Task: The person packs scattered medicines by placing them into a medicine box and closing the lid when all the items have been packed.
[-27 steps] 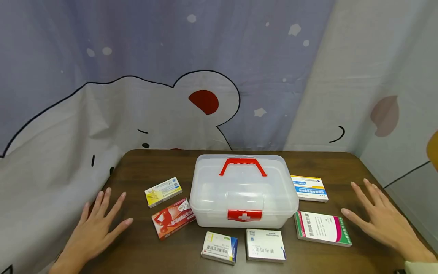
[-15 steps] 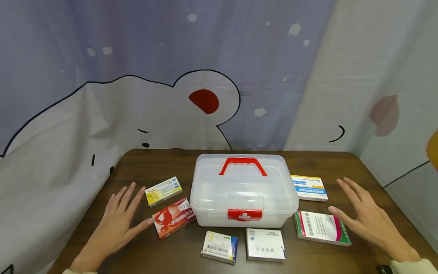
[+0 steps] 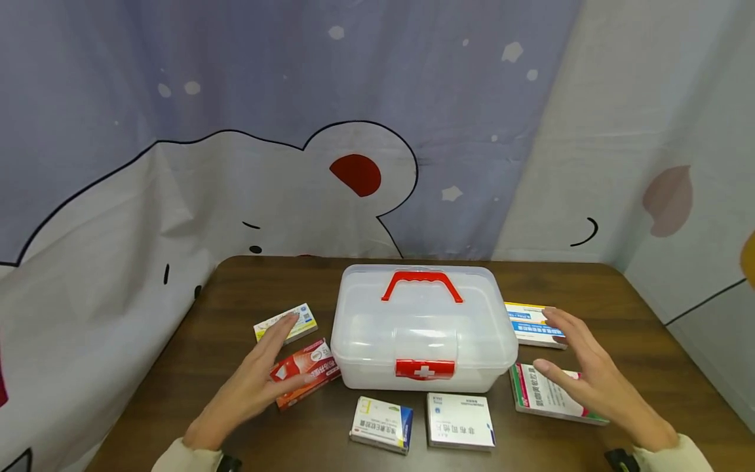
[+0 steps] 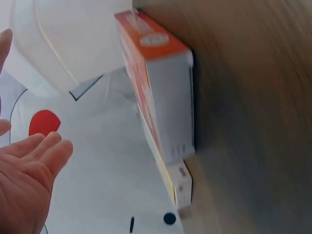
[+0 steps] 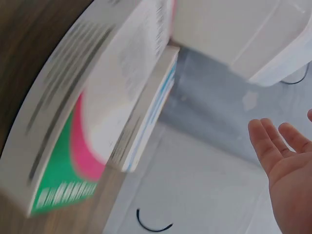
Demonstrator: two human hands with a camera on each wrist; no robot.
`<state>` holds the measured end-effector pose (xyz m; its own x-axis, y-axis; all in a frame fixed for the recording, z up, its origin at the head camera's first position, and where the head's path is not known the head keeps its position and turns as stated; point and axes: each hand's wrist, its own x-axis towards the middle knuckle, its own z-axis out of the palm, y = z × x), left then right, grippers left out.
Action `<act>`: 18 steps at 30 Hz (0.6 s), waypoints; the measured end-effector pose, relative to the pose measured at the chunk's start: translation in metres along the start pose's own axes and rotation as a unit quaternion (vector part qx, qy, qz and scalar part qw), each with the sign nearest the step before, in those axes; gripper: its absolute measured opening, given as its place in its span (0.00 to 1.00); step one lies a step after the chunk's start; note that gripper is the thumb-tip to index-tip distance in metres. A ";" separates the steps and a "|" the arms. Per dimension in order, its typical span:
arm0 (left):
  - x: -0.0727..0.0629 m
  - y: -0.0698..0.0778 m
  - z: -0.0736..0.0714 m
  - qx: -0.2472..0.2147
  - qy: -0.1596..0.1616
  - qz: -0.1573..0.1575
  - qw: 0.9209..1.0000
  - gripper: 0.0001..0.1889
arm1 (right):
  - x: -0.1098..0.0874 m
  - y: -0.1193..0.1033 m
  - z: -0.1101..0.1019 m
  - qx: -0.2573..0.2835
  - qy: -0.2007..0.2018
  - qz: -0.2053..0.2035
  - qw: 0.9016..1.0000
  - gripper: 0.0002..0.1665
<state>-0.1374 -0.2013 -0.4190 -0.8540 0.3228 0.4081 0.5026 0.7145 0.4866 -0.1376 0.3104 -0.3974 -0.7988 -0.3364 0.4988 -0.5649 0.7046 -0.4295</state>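
A translucent plastic first-aid box (image 3: 425, 328) with a red handle (image 3: 422, 278) and a red latch (image 3: 425, 370) stands lidded at the middle of the table. My left hand (image 3: 250, 387) hovers with fingers extended left of it, overlapping a red medicine box (image 3: 315, 360) and a yellow-and-white medicine box (image 3: 303, 321) in the head view. On the other side my right hand (image 3: 596, 380), fingers also extended, hangs over a green-and-white medicine box (image 3: 545, 393) and a blue-and-white one (image 3: 527, 324). Both wrist views show the palms holding nothing.
In front of the first-aid box lie a small white box with a blue end (image 3: 382, 423) and a square white medicine box (image 3: 460, 421). The brown table (image 3: 283, 278) backs onto a printed curtain (image 3: 265, 190).
Both hands have moved inward toward the first-aid box, the left one to the right and the right one to the left. The medicine boxes stay where they were.
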 end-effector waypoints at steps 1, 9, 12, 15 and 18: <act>0.001 0.001 0.002 -0.010 0.002 0.004 1.000 0.52 | 0.001 -0.003 0.002 0.004 0.002 -0.009 1.000 0.52; 0.010 0.029 0.017 -0.192 0.002 0.010 0.981 0.51 | 0.011 -0.024 0.013 0.035 0.019 -0.055 0.998 0.58; 0.013 0.037 0.021 -0.201 0.001 0.015 0.979 0.50 | 0.015 -0.033 0.018 0.056 0.026 -0.070 0.996 0.58; 0.015 0.042 0.023 -0.172 0.005 0.014 0.985 0.49 | 0.017 -0.040 0.024 0.074 0.030 -0.087 0.993 0.58; 0.019 0.045 0.026 -0.145 0.012 0.023 0.989 0.47 | 0.017 -0.039 0.028 0.079 0.028 -0.080 0.993 0.58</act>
<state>-0.1342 -0.1469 -0.4090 -0.8281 0.3335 0.4507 0.5606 0.4901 0.6674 -0.1350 0.2596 -0.3932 -0.6854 -0.3974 0.6102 -0.7131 0.5359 -0.4520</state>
